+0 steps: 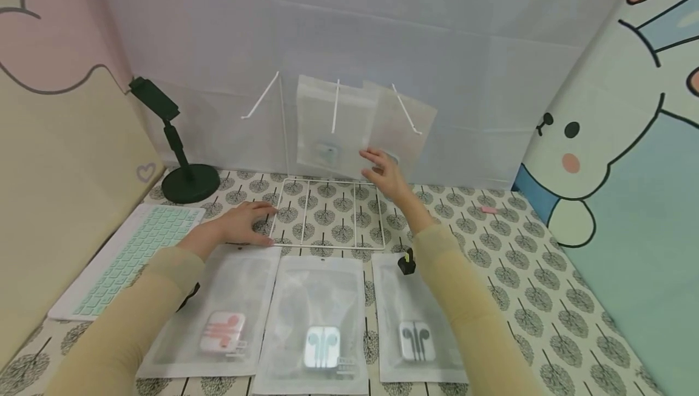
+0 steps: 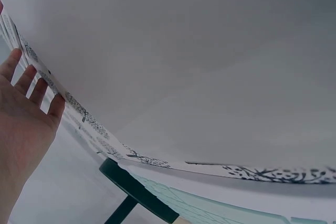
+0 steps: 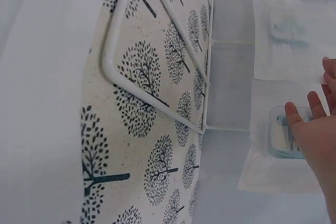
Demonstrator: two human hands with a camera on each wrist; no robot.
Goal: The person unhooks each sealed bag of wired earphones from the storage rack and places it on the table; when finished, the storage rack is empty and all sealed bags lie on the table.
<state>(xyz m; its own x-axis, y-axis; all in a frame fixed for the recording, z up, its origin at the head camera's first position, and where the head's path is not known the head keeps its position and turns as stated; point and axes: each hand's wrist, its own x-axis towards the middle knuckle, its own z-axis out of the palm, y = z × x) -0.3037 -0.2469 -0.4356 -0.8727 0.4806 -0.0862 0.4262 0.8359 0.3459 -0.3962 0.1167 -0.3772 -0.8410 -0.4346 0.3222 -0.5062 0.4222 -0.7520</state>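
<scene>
A white wire rack (image 1: 303, 214) stands on the table with several hooks rising at its back. Two frosted zip bags hang there: the left bag (image 1: 322, 111) at the middle hook, the right bag (image 1: 406, 114) at the right hook. My right hand (image 1: 389, 176) is at their lower part, fingers spread; in the right wrist view they lie over the earphone case (image 3: 281, 132) in one bag. My left hand (image 1: 240, 224) rests beside the rack's left edge, fingers extended, holding nothing. In front lie frosted bags with pink earphones (image 1: 222, 332), white earphones (image 1: 322, 347) and black earphones (image 1: 417, 341).
A white and mint keyboard (image 1: 139, 256) lies at the left, with a dark green stand (image 1: 190, 182) behind it. A small pink object (image 1: 488, 210) is at the right back. The left hook (image 1: 261, 96) carries no bag. A pale cloth backdrop (image 1: 349, 20) closes the rear.
</scene>
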